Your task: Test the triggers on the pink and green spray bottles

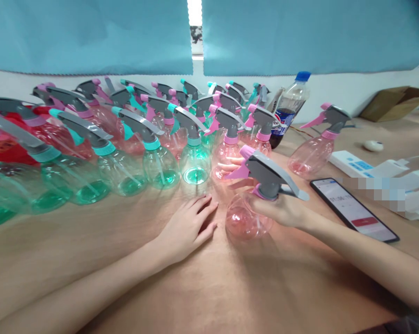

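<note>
A pink spray bottle [246, 220] with a grey and pink trigger head is in my right hand [287, 208], which wraps round its neck; some fingers show behind it, under the trigger. The bottle stands on or just above the table; I cannot tell which. My left hand [188, 222] lies flat on the wooden table [153, 297] with its fingers stretched out, holding nothing. Nearest beyond it is a green spray bottle [196, 162], in a front row of green ones. Behind my right hand's fingers stands another pink spray bottle [226, 150], partly hidden.
Several more green and pink spray bottles crowd the back left. A cola bottle [289, 109] and a separate pink spray bottle [313, 150] stand at right. Nearby lie a phone [353, 208], a white power strip [351, 164] and a cardboard box [393, 104]. Blue cloth hangs behind.
</note>
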`<act>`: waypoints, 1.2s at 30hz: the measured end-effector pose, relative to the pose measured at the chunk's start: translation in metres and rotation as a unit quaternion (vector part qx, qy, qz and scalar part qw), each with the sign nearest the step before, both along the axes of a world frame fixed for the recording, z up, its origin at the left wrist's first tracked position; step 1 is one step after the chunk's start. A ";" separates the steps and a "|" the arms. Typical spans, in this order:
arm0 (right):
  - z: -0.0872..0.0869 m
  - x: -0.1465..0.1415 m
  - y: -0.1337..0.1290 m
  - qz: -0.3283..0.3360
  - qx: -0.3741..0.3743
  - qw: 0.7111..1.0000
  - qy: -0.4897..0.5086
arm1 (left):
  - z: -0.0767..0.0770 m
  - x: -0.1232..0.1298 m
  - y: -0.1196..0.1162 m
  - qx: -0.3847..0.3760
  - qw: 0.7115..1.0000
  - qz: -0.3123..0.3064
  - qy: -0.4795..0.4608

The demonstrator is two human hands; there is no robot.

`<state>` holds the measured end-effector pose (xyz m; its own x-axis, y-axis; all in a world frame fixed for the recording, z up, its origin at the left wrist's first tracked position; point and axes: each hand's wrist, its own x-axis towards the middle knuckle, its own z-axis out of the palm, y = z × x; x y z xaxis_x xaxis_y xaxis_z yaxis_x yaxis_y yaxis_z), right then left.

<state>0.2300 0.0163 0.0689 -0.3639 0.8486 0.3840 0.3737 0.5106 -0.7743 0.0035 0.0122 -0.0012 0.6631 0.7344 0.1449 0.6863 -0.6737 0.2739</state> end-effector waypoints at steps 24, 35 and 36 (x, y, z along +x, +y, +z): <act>-0.007 -0.001 0.002 -0.022 0.019 1.000 -0.005 | 0.002 0.002 0.000 -0.002 1.000 -0.001 0.029; -0.013 0.004 0.004 -0.027 -0.001 1.000 -0.010 | 0.001 0.001 0.000 0.015 1.000 -0.004 0.018; -0.014 0.004 0.004 -0.025 0.002 1.000 -0.003 | 0.001 0.001 0.000 0.015 1.000 -0.004 0.015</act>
<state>0.2339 0.0203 0.0553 -0.3243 0.8638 0.3855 0.4037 0.4949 -0.7695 0.0047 0.0121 -0.0006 0.6732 0.7250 0.1458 0.6889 -0.6865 0.2328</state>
